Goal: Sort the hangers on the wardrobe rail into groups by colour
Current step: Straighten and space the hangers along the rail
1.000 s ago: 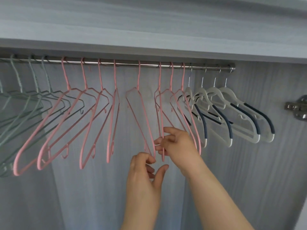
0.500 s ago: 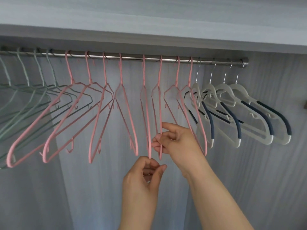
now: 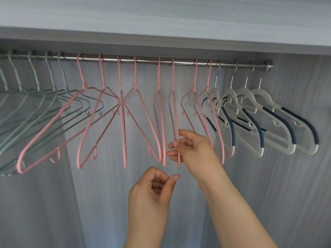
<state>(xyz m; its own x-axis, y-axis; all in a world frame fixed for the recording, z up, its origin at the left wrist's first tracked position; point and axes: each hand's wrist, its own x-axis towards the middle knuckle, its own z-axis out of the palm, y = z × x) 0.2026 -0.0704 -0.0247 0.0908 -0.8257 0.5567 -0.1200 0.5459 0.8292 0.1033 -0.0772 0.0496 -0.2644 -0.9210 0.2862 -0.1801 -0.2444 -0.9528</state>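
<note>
The hangers hang in three colour runs along the wardrobe rail [image 3: 179, 60]: green hangers [image 3: 44, 102] bunched at the left end, pink hangers [image 3: 139, 111] spread across the middle, and white hangers [image 3: 268, 111] with dark padded shoulders at the right end, close to the rail's end cap.

Your right hand [image 3: 193, 149] is up among the pink ones. Its fingers [image 3: 172, 144] pinch the lower end of one pink hanger [image 3: 174, 119], the sixth pink one from the left, which hangs almost edge-on to you. Two more pink hangers sit just to its right, partly behind your wrist, and they overlap the first white one.

Your left hand [image 3: 152, 190] is lower, just under the pink hanger [image 3: 161, 122] next to the held one. Its fingers are loosely curled, thumb raised, and it holds nothing; it is clear of the hanger tips above it.

Behind everything is the grey wood-grain back panel [image 3: 268, 185], and a grey shelf [image 3: 161, 24] runs above the rail.
</note>
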